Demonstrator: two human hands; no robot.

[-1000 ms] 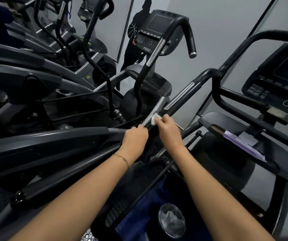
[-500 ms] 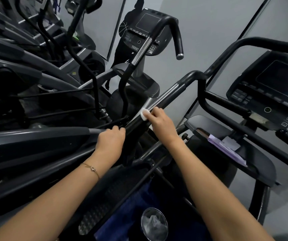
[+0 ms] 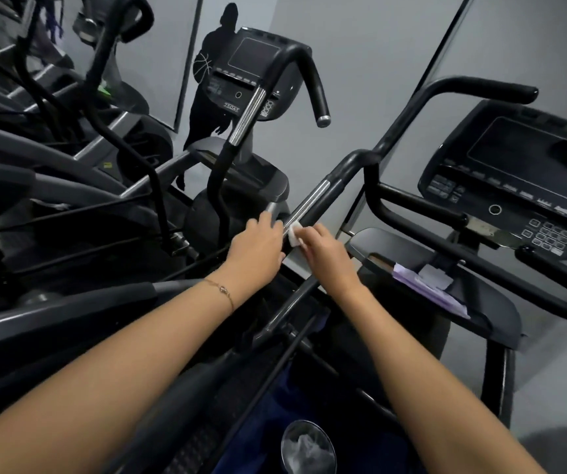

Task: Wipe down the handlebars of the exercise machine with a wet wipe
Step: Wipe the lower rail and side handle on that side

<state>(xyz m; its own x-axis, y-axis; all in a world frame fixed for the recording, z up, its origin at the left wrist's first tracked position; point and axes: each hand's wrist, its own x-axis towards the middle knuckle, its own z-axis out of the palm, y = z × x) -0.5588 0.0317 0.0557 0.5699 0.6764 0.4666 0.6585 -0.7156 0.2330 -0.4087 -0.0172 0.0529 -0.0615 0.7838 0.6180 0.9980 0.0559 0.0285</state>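
I am mid-wipe: my right hand [image 3: 326,260] pinches the white wet wipe [image 3: 294,235] in its fingers [image 3: 311,234] and presses it to the handlebar [image 3: 345,167] at the lower end of its chrome strip [image 3: 311,200]. My left hand [image 3: 258,249], just beside the wipe at its 9 o'clock, curls round the same bar to steady it. Next, I judge, the wipe must slide up toward 1 o'clock, over the strip to the black bend, under even pressure.

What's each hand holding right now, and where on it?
Right hand pinches the wet wipe by its near edge, against the handlebar chrome strip. Left hand grips the handlebar just below.
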